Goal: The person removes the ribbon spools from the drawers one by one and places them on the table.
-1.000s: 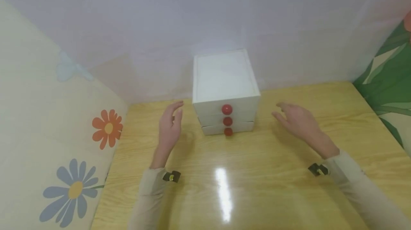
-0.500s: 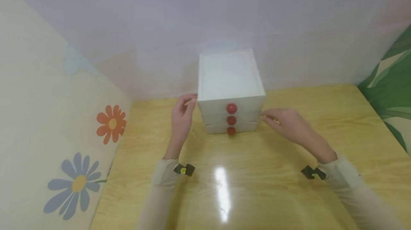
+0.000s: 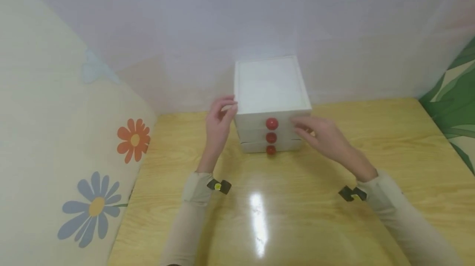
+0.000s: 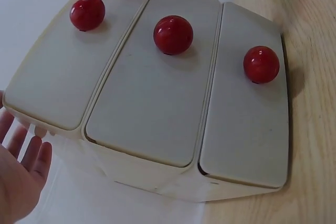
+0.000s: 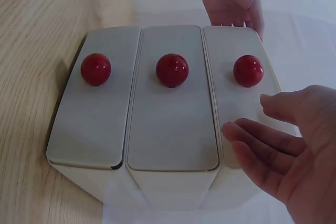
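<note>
A small white chest of drawers (image 3: 272, 84) stands on the table, its three stacked drawers facing me. Each drawer has a round red knob: top (image 3: 272, 123), middle (image 3: 271, 137) and bottom (image 3: 271, 149). At the chest's upper left side is my left hand (image 3: 219, 123), fingertips against the edge near the top; the left wrist view shows its fingers loosely spread there. My right hand (image 3: 323, 135) hovers in front of the top drawer, right of the top knob. In the right wrist view its thumb and fingers are apart, with nothing between them.
The wooden table (image 3: 178, 150) reaches the pale back wall (image 3: 193, 18), close behind the chest. On the left stands a wall with a printed orange flower (image 3: 134, 140) and a blue flower (image 3: 94, 208). Green leaf shapes (image 3: 460, 105) cover the right side.
Both hands have moved in towards the chest. My left hand has come to its upper left side, and the right has passed its right edge to the top drawer's front. The drawers look unchanged.
</note>
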`<state>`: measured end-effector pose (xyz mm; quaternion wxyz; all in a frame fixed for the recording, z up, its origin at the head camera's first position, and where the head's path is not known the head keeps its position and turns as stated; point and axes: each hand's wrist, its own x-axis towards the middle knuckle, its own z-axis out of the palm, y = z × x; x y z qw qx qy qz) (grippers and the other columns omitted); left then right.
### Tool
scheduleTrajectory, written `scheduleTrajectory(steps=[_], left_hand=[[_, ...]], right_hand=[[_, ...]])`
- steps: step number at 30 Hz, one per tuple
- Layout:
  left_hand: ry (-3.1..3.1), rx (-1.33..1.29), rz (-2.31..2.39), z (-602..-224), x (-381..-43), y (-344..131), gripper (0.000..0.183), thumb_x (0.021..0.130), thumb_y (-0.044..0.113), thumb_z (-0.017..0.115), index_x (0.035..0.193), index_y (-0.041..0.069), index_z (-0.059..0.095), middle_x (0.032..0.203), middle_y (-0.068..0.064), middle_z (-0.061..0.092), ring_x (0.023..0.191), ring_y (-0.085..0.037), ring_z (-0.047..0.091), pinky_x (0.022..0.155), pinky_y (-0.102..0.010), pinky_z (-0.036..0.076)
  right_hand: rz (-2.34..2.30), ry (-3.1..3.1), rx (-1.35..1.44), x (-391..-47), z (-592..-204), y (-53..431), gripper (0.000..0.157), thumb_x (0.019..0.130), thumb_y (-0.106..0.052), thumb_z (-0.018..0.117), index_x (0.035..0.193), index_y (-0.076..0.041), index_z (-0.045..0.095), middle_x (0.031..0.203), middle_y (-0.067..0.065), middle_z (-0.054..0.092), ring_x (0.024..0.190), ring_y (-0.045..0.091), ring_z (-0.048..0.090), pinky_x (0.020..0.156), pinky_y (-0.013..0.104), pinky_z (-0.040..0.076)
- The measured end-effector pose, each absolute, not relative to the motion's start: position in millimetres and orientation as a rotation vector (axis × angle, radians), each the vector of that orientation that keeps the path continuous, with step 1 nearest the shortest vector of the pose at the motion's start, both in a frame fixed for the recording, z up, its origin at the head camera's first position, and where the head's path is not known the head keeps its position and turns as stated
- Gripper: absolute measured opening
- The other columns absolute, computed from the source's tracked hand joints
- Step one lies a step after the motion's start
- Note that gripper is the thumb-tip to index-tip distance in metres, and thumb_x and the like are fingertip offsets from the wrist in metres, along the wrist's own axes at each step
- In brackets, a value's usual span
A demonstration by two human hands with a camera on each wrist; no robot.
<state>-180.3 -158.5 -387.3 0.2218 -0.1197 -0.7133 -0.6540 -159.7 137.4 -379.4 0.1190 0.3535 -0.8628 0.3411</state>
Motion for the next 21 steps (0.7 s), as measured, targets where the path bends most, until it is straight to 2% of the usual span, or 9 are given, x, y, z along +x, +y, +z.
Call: scheduleTrajectory(steps=[5, 11, 21], left_hand=[[-2.044, -0.368, -1.757, -381.6, -186.7, -156.0, 0.019, 0.097, 0.005, 0.066, 0.110, -0.008, 0.067, 0.133, -0.017, 0.062, 0.122, -0.023, 0.058, 0.104, -0.037, 0.052], [-2.000, -0.410, -1.861, -380.7, -196.0, -154.8, 0.019, 0.096, 0.001, 0.065, 0.110, -0.013, 0.066, 0.133, -0.019, 0.062, 0.126, -0.024, 0.057, 0.111, -0.037, 0.048], [-1.924, -0.443, -1.983, -389.0, -200.1, -158.4, 0.019, 0.098, -0.002, 0.061, 0.111, -0.016, 0.062, 0.137, -0.022, 0.059, 0.136, -0.026, 0.050, 0.118, -0.037, 0.041]], right_hand=[[1.009, -2.432, 1.054, -161.5, -377.5, 129.8, 0.032, 0.091, 0.002, 0.073, 0.123, 0.003, 0.069, 0.112, 0.019, 0.075, 0.082, 0.026, 0.072, 0.071, 0.041, 0.064], [1.016, -2.330, 1.103, -164.6, -377.8, 117.8, 0.031, 0.088, 0.004, 0.075, 0.119, 0.002, 0.071, 0.111, 0.018, 0.075, 0.081, 0.026, 0.074, 0.069, 0.037, 0.064], [1.133, -2.363, 1.124, -164.6, -381.4, 99.2, 0.033, 0.087, 0.005, 0.076, 0.120, 0.000, 0.073, 0.117, 0.016, 0.074, 0.096, 0.028, 0.075, 0.081, 0.038, 0.064]])
